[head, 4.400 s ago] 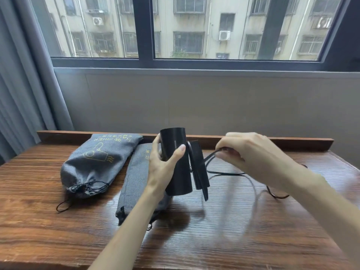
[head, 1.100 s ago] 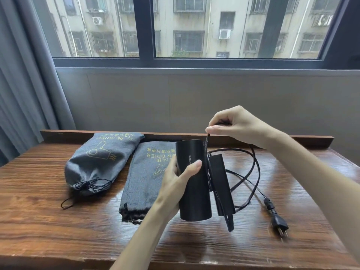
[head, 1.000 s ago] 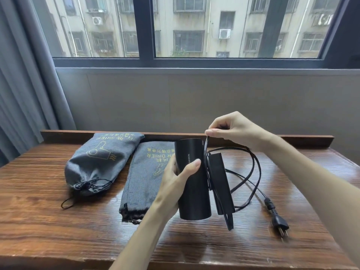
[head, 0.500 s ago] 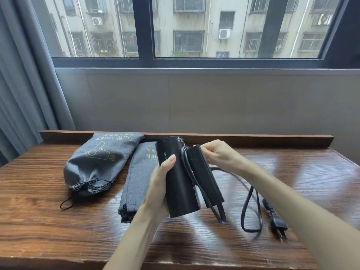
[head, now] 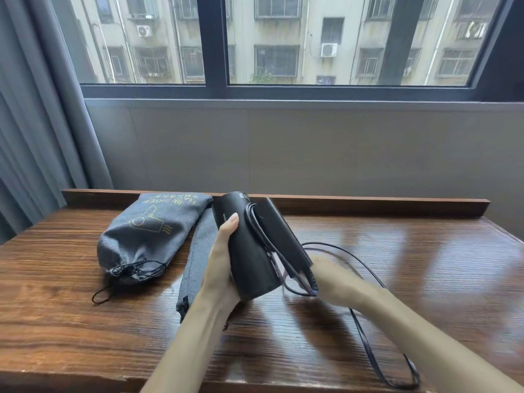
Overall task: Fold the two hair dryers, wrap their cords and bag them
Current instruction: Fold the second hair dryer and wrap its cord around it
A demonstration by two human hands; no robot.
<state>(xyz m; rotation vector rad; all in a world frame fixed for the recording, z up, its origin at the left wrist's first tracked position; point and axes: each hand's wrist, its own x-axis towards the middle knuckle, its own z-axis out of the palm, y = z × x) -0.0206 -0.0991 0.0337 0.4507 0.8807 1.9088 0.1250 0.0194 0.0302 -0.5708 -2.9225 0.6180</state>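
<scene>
A folded black hair dryer [head: 249,251] is held tilted above the wooden table [head: 411,265], barrel up and to the left. My left hand [head: 221,268] grips its barrel from the left. Its black cord [head: 365,347] loops over the folded handle and trails off to the lower right. My right hand [head: 326,276], blurred with motion, is under the handle's lower end with the cord in it. A full grey drawstring bag [head: 147,236] printed with a dryer outline lies at the left, its mouth drawn shut. A flat, empty grey bag [head: 198,256] lies beside it, partly behind my left arm.
A raised wooden ledge [head: 368,204] runs along the table's back edge under a grey wall and window. A grey curtain [head: 42,123] hangs at the left. The full bag's loose drawstring [head: 102,293] lies on the table toward me.
My right hand has carried the cord from above the dryer down around the folded handle to its lower end. The dryer has tilted further left. The plug has left the view.
</scene>
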